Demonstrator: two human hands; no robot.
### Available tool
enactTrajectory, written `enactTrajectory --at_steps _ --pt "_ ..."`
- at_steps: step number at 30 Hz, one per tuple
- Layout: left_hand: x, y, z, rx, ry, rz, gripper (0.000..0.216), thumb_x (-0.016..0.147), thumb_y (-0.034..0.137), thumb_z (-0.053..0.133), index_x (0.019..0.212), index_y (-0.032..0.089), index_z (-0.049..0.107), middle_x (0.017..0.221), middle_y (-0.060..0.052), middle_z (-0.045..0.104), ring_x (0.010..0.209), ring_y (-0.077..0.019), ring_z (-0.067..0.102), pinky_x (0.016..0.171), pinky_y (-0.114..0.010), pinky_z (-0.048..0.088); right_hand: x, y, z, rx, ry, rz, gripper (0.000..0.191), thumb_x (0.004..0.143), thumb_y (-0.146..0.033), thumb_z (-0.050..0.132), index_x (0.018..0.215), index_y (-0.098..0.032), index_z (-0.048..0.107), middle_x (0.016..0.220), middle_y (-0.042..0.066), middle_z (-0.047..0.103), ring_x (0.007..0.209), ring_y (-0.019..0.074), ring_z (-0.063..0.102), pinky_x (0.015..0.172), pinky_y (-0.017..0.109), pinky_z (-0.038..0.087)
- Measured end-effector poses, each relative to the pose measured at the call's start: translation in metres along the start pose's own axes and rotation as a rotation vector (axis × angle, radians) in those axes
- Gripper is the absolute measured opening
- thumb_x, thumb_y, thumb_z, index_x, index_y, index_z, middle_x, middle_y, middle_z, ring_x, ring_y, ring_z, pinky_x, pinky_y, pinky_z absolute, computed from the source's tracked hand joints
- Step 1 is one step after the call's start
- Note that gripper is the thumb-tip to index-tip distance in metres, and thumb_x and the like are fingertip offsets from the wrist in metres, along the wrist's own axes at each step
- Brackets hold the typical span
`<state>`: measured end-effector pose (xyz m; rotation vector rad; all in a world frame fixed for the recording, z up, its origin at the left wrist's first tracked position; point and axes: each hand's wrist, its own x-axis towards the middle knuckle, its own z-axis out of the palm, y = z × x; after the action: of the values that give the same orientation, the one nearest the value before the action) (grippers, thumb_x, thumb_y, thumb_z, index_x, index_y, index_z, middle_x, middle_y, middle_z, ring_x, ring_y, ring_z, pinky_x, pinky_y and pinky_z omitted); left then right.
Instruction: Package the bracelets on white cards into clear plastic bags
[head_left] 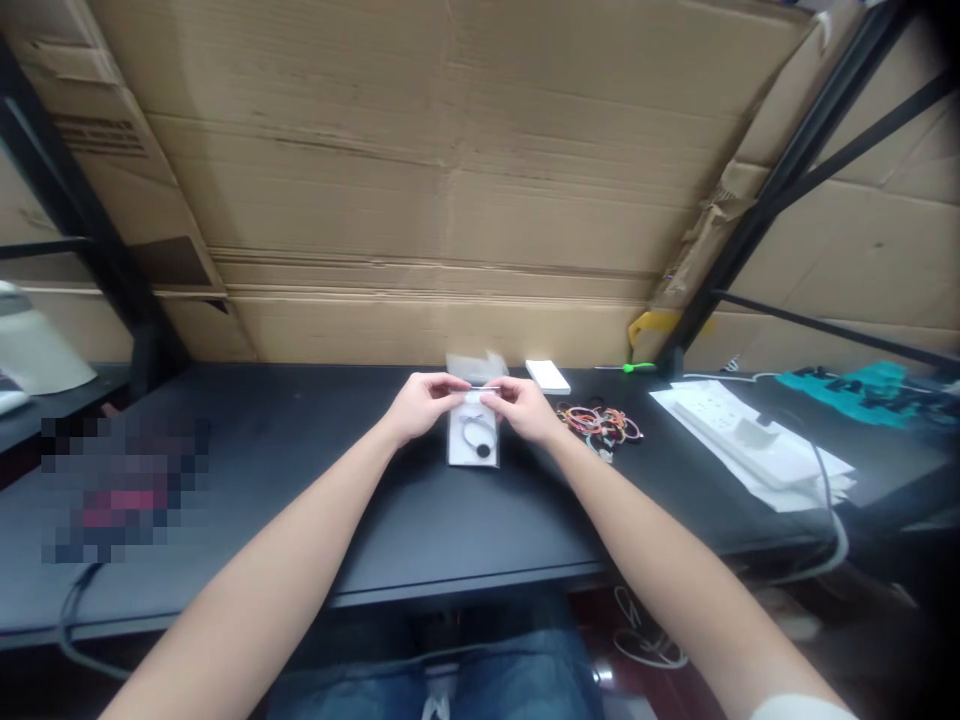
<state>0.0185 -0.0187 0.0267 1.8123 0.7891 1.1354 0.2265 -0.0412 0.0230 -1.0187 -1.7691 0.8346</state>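
"What are the hands doing?"

"The left hand (427,405) and the right hand (521,408) are half closed, their fingertips (487,397) pinching a thin pale rod (484,386) between them; it's too small to tell exactly what it is."

"What's beneath them?"

"A clear plastic packet (472,448) lies on the black surface (262,480), a coiled thin cable (474,435) inside; a tangle of coloured wires (598,424) sits just to the right."

"And further off?"

"A white box (547,376) lies just beyond; a white power strip (742,440) rests on paper sheets (720,440) to the right; flattened cardboard (420,180) stands behind everything."
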Motion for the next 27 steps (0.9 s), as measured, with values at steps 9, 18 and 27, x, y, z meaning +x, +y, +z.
enactTrajectory --at_steps 9,18,27 --pt "-0.005 0.002 0.013 0.03 -0.032 -0.229 0.036 0.07 0.046 0.072 0.083 0.012 0.072 0.08 -0.008 0.072 0.073 -0.0216 0.066 0.063 -0.028 0.048 0.0 0.002 0.005 -0.071 0.008 0.029 0.035 0.075 -0.048 0.064 0.068 -0.014 0.063 0.059 0.0 0.057 0.055 0.0125 0.05 0.054 0.025 0.04" --pt "0.001 -0.002 -0.013 -0.117 -0.298 -0.323 0.034 0.078 0.042 0.063 0.091 0.011 0.069 0.087 -0.01 0.07 0.075 -0.0198 0.064 0.069 -0.031 0.048 0.002 0.005 -0.003 0.147 -0.192 0.219 0.029 0.078 -0.043 0.061 0.075 -0.014 0.065 0.066 0.004 0.064 0.061 0.015 0.06 0.062 0.028 0.049" --pt "-0.009 -0.001 -0.009 1.148 0.186 -0.18 0.042 0.084 0.038 0.05 0.121 0.021 0.055 0.118 -0.016 0.057 0.108 -0.0345 0.052 0.088 -0.046 0.041 0.002 0.013 -0.017 -0.678 0.033 0.069 0.031 0.081 -0.048 0.058 0.096 -0.023 0.069 0.078 0.004 0.068 0.07 0.0186 0.06 0.069 0.031 0.044"
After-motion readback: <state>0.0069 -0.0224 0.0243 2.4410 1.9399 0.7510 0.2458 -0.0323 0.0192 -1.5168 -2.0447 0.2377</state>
